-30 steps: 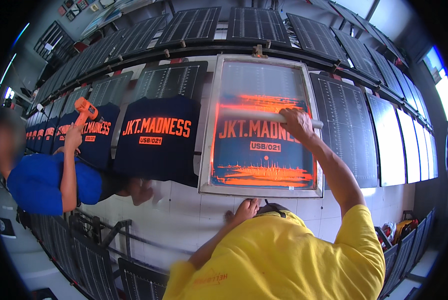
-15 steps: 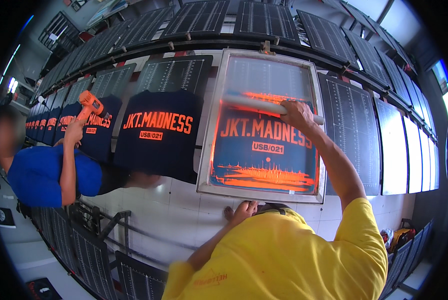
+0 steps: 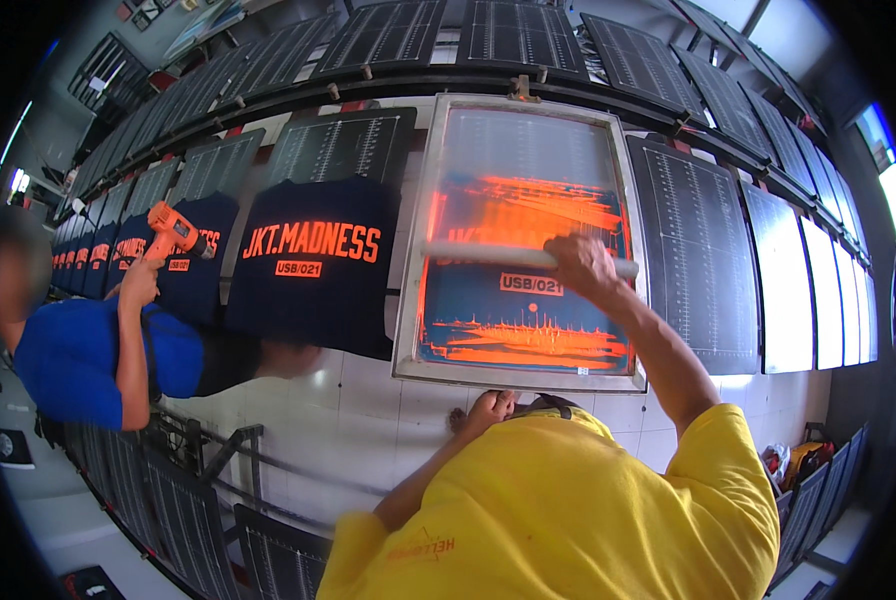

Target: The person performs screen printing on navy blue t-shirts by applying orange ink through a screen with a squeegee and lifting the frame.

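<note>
A screen printing frame (image 3: 408,325) with a pale metal border lies over a dark navy shirt, whose orange print shows through the mesh. My right hand (image 3: 585,266) is wrapped round the pale bar of a squeegee (image 3: 488,254), which spans the mesh crosswise at about mid-height. Bright orange ink (image 3: 528,348) is streaked across the near end of the mesh, and more smears lie beyond the squeegee. Just below the frame's near edge, my left hand (image 3: 492,407) is held at my waist with its fingers curled; whatever is in them is hidden.
A printed navy shirt (image 3: 313,260) lies on the board left of the frame, with several more farther left. Beside them a person in blue (image 3: 88,350) holds an orange heat gun (image 3: 174,232). A bare black printing board (image 3: 693,260) stands right of the frame.
My right hand has drawn the squeegee toward me, from above the large lettering down across it, spreading orange ink behind it. My left hand stays near my waist.
</note>
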Available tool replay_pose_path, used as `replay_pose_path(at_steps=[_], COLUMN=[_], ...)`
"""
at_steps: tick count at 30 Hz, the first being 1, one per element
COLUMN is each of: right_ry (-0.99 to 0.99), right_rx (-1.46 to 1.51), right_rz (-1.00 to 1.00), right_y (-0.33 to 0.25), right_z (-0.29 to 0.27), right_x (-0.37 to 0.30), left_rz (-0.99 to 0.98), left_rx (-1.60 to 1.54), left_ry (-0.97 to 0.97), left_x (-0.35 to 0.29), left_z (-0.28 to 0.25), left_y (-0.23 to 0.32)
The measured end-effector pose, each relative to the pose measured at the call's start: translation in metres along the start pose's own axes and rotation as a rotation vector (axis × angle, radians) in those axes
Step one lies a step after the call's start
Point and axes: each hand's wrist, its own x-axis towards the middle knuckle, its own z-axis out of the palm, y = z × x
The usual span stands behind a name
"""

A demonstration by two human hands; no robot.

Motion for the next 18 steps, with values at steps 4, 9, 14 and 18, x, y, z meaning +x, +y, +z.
replay_pose_path(at_steps=[4,9,14,18], right_ry=[0.010,0.031,0.164,0.150], right_rx=[-0.075,-0.016,-0.121,-0.096], right_rz=[-0.146,-0.148,-0.104,0.050], right_y=[-0.025,-0.024,0.025,0.060], right_z=[0.006,-0.003,-0.003,-0.003], right_x=[-0.060,-0.098,-0.048,0.009], left_rz=[-0.013,-0.062,-0.064,-0.050], left_rx=[-0.079,-0.164,-0.179,-0.153], left_ry=[-0.028,-0.035,-0.021,-0.015], left_x=[0.001,-0.003,-0.009,-0.009], left_z=[0.000,0.003,0.006,0.007], left_y=[0.002,0.024,0.033,0.035])
